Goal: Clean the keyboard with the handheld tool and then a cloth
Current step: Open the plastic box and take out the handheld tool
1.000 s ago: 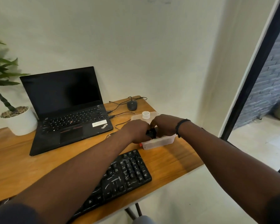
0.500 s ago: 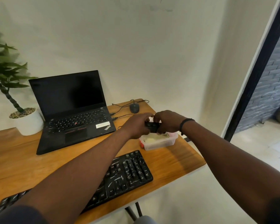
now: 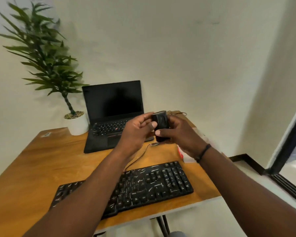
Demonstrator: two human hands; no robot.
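Observation:
A black keyboard [image 3: 143, 183] with white smears on its keys lies near the front edge of the wooden table [image 3: 32, 161]. Above the table, in front of the laptop, both hands hold a small black handheld tool [image 3: 161, 123] upright. My left hand [image 3: 137, 132] pinches its upper left side with thumb and fingers. My right hand [image 3: 178, 132] grips its lower part from the right, thumb across the front. A clear plastic container [image 3: 184, 151] on the table is mostly hidden behind my right wrist. No cloth is visible.
An open black laptop [image 3: 109, 117] stands at the back of the table, with a potted plant [image 3: 75, 122] in a white pot to its left. A thin cable [image 3: 140, 156] runs across the table. The table's right edge drops to the floor by a dark door frame [image 3: 287, 139].
Both hands lifted the black tool out of the plastic container and raised it toward me. The camera view tilted up and shifted, showing more of the plant and keyboard.

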